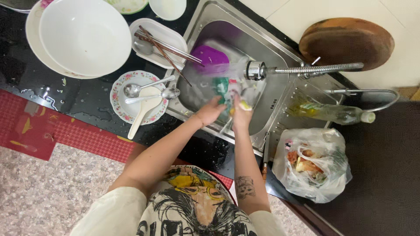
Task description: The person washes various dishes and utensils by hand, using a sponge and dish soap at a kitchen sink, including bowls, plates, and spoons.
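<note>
Large smooth white bowl [85, 35] upper left, floral-rimmed saucer [139, 97] with metal spoons, left hand [211, 110] clenched on green sponge [221, 89] at centre over steel sink [262, 48], right hand [242, 114] grasping blurred utensil [232, 120], crinkled plastic bag [313, 164] lower right.

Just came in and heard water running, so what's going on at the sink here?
A person stands at the steel sink, both hands under the faucet. The left hand holds a green sponge against a blurred, glass-like item gripped by the right hand. A purple container sits in the basin. Bowls, chopsticks and spoons wait on the wet black counter.
</note>
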